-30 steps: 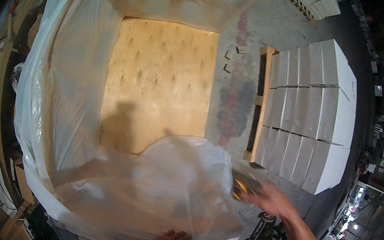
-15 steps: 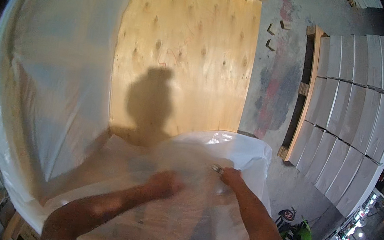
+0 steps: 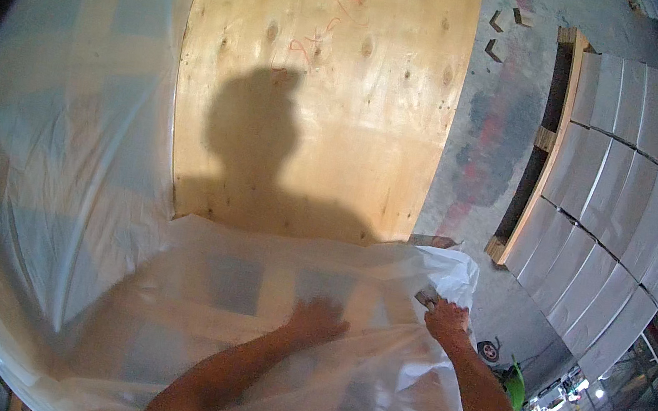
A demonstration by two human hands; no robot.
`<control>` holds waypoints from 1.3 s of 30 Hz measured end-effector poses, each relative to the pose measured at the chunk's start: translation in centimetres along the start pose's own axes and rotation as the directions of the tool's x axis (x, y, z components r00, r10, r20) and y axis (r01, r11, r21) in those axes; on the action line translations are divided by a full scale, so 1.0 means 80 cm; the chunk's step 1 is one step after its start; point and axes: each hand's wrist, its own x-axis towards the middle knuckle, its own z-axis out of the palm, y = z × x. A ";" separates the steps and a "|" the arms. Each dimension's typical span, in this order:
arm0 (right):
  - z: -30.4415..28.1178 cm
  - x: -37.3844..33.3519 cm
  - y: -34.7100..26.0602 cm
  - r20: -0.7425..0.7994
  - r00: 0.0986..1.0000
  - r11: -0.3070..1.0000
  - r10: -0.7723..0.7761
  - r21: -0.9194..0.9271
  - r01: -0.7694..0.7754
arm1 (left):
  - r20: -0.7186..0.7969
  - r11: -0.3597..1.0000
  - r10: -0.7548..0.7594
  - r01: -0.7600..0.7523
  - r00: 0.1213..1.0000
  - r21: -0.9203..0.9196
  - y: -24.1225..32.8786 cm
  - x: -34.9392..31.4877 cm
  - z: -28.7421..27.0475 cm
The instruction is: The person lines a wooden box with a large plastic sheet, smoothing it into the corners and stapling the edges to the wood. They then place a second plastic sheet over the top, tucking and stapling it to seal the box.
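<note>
Translucent white plastic sheeting [image 3: 268,281] lines a large crate: it drapes over the near wall under both forearms and runs up the wall to the left of the hands. Left hand [image 3: 318,322] lies flat, palm down, fingers spread on the sheeting over the near wall's top, pressing it down; nothing is gripped. Right hand [image 3: 447,319] sits just right of it at the sheet's bunched corner, fingers curled and pinching the film, with a small dark object [image 3: 425,298] at the fingertips; can't tell what it is. Hands are apart, both touching the film. My read: the flat palm keeps the film taut and in place while the other hand holds the corner at the crate edge. Beyond the hands, one bare pale plywood floor panel [image 3: 321,78] with the person's shadow on it. Further right of the right hand, one wooden pallet [image 3: 543,151] on grey concrete [image 3: 495,103], carrying flat white slabs [image 3: 627,180] stacked in rows; exact count unclear, roughly a dozen visible. Three small wood offcuts [image 3: 510,25] lie on the concrete far ahead. One green object [image 3: 516,381] sits right of the right forearm.
</note>
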 end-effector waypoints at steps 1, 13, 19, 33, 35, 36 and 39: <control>-0.011 0.008 -0.017 -0.099 0.995 0.999 -0.016 0.026 0.018 | 0.009 1.000 -0.003 0.003 1.000 -0.008 0.003 -0.001 0.001; 0.030 0.141 -0.195 -0.245 0.915 0.904 -0.320 0.209 0.372 | -0.482 0.972 0.100 -0.189 0.871 -0.140 -0.034 0.031 0.039; 0.087 0.143 -0.159 -0.317 0.922 0.946 -0.223 0.156 0.283 | -0.456 0.918 -0.387 0.379 0.802 -0.114 -0.288 0.027 -0.039; 0.058 0.120 -0.136 -0.083 0.983 0.961 -0.165 0.210 0.179 | -0.336 0.685 -0.702 0.725 0.628 -0.077 -0.484 -0.048 -0.041; 0.052 0.116 -0.134 -0.062 0.991 0.958 -0.121 0.254 0.132 | -0.343 0.647 -0.729 0.759 0.592 -0.067 -0.460 -0.041 -0.053; 0.051 0.115 -0.133 -0.066 0.986 0.956 -0.150 0.243 0.162 | -0.360 0.641 -0.734 0.762 0.576 -0.088 -0.438 -0.033 -0.054; 0.054 0.115 -0.129 -0.036 0.981 0.957 -0.192 0.216 0.195 | -0.423 0.752 -0.576 0.657 0.699 0.061 -0.362 0.017 -0.067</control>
